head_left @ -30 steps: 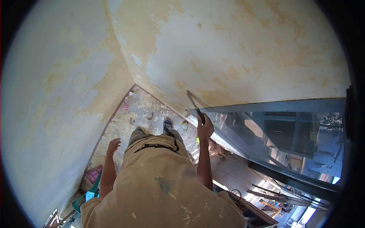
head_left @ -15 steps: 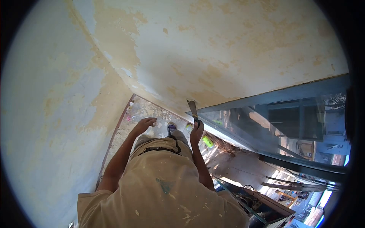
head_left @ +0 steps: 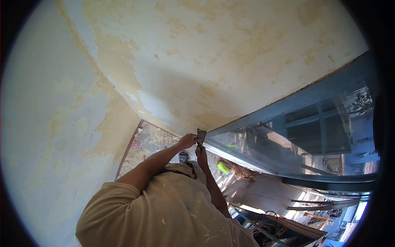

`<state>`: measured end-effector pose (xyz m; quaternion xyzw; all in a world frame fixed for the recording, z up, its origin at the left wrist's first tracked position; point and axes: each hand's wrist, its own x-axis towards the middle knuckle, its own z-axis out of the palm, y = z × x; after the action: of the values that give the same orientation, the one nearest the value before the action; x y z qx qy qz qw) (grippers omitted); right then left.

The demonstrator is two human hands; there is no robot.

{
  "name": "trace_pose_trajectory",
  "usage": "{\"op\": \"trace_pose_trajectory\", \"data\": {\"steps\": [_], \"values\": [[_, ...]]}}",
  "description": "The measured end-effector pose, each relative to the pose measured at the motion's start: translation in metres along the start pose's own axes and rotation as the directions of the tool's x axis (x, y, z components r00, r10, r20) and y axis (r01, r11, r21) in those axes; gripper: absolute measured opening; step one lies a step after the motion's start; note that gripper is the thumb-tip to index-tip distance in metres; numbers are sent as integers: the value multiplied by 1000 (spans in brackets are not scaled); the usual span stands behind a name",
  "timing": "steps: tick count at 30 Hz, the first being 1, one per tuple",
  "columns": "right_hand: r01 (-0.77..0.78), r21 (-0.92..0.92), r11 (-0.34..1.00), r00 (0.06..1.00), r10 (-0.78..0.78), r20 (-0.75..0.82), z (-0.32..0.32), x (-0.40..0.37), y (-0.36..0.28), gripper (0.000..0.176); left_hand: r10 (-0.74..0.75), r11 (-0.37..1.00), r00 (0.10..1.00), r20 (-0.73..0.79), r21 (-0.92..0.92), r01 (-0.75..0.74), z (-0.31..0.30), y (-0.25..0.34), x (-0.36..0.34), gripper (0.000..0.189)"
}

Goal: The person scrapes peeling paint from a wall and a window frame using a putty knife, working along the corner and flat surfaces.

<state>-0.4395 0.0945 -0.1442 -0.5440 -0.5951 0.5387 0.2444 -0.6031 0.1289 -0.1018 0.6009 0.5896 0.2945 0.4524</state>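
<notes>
- Gripping the scraper [head_left: 201, 134] with the right hand [head_left: 201, 153], clenched tight round the handle from below.
- Bringing the left hand [head_left: 188, 141] in from the left side, curled close round the neck of the tool just under the blade. So both hands are holding the same thing, with nothing else in either one.
- Stacking up like this: right hand lower and nearer the body, left hand higher and nearer the blade.
- Pointing the scraper's long axis pretty much straight up and away from the hands, near vertical in the head view, blade end on top.
- Sitting the blade right where the peeling wall [head_left: 230, 74] meets the near end of the window frame [head_left: 288, 108]. Looking like it's touching plaster, but honestly too small to swear to it.
- Butting up against edges on the right: frame just beside the blade, glass pane [head_left: 288, 144] running off right and down from there.
- Leaving plenty of bare wall above and to the left of the blade, with the room corner and the side wall [head_left: 49, 123] well apart on the left.
- Hanging over a floor [head_left: 150, 142] scattered with paint flakes, a shoe [head_left: 183, 157] showing right below the hands and a small green thing [head_left: 223, 167] lying near it, under the window.
</notes>
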Motion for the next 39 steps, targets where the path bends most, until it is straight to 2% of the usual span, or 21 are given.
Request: {"op": "trace_pose_trajectory", "data": {"steps": [1,4,5,8,9,11,14,15,18,19,23,26,27,28,29,30,31,33,36,37,39], "values": [[-13,83,996,1000,13,-6,1,6,-3,29,74,997,995,-60,19,-73,-3,3,-1,29],[66,228,971,993,-41,-111,3,16,-35,25,36,999,996,-86,-17,-38,-30,46,-3,28],[109,255,961,984,-67,-165,1,17,-47,25,132,991,971,-199,14,-132,-29,49,-3,25],[-69,306,950,996,84,-34,9,25,-25,27,122,991,971,-206,73,-109,-14,14,6,22],[-99,149,984,995,93,48,18,40,29,32,99,992,983,-154,89,-86,-17,12,3,22],[-56,151,987,998,54,19,21,31,8,31,40,993,998,-56,116,-33,-20,9,-1,22],[46,159,986,997,-37,-62,3,10,-70,29,97,995,983,-152,10,-97,-41,58,-11,23],[46,175,984,999,-40,-37,-7,5,-94,27,24,1000,987,-160,-13,-26,-53,85,-17,21],[104,229,968,994,-95,-48,-15,-4,-116,21,186,981,950,-252,3,-192,-66,116,-29,20],[97,219,971,995,-90,-42,-17,-9,-124,21,200,971,943,-267,-72,-227,-67,123,-32,21],[151,166,974,988,-145,-49,2,-7,-60,22,17,986,996,-82,-163,-31,-39,63,-27,24],[47,160,986,994,-31,-100,-8,-19,-101,21,-16,993,982,-190,-120,-7,-45,96,-27,25],[130,12,991,979,-126,-158,-10,-14,-93,22,47,985,979,-200,-155,-79,-57,119,-28,25],[197,56,979,973,-188,-132,-21,-23,-133,26,116,986,968,-224,-94,-140,-68,142,-28,24],[312,-43,949,931,-314,-186,-22,-18,-129,26,181,968,946,-270,-120,-220,-70,148,-23,25],[339,-34,940,917,-339,-211,-22,-15,-124,26,245,943,915,-320,-141,-301,-70,151,-20,26],[367,-25,930,901,-363,-236,-23,-12,-120,26,214,958,934,-284,-125,-258,-70,152,-21,25],[262,228,938,951,-210,-229,-21,-6,-113,24,155,981,963,-220,-79,-176,-69,153,-25,24],[116,204,972,978,-77,-192,-7,-16,-82,23,53,996,986,-160,-62,-64,-39,106,-27,24],[-15,292,956,996,39,-76,-15,-25,-97,26,63,997,985,-163,-35,-70,-41,114,-29,24],[112,362,925,983,-50,-177,-20,-28,-128,28,128,988,976,-177,-59,-140,-54,140,-27,24]]}}
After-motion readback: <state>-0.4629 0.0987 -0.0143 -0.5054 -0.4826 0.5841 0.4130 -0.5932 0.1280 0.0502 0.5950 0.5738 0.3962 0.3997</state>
